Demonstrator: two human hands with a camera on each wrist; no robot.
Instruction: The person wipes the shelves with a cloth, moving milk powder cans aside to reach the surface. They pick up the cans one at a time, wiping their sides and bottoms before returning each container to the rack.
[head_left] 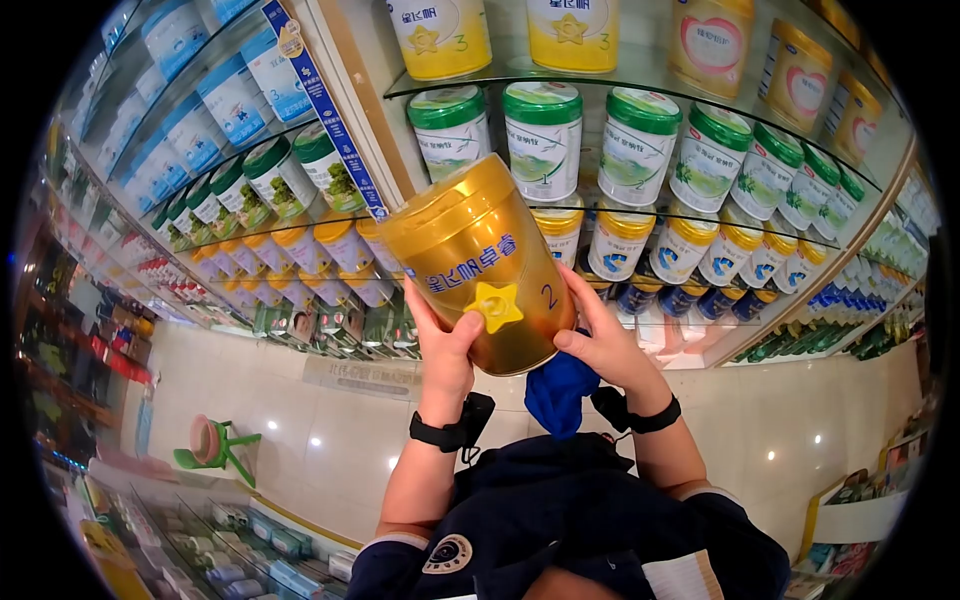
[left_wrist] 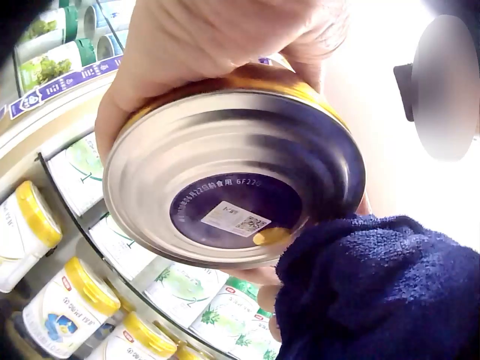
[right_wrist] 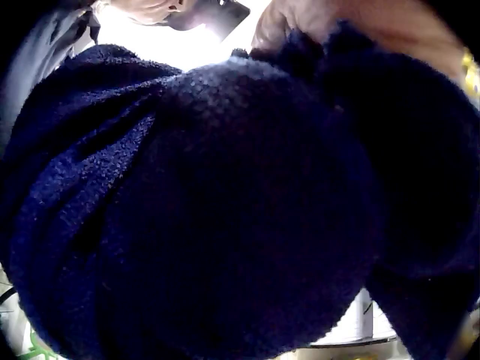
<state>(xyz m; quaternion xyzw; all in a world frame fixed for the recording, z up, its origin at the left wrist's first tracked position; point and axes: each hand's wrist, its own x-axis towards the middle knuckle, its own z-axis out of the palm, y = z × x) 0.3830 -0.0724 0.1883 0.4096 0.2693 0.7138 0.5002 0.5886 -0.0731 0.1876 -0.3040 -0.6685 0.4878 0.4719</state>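
A gold milk powder can (head_left: 490, 270) with a yellow star and the number 2 is tilted in front of the shelves, lid up and to the left. My left hand (head_left: 447, 345) grips its left side, thumb on the front near the star. On the lower right, my right hand (head_left: 610, 345) holds the can near its base, thumb at the bottom edge, with a dark blue cloth (head_left: 560, 393) bunched under that palm. The left wrist view shows the metal base (left_wrist: 225, 142) with a code label, the cloth against its rim. Cloth (right_wrist: 217, 195) fills most of the right wrist view.
Glass shelves in front carry rows of green-lidded cans (head_left: 545, 135), with yellow-lidded cans (head_left: 620, 240) below. Blue and white cans (head_left: 235, 105) line the left shelves. A small green chair (head_left: 225, 447) stands on the tiled floor; a glass case (head_left: 250, 540) is at lower left.
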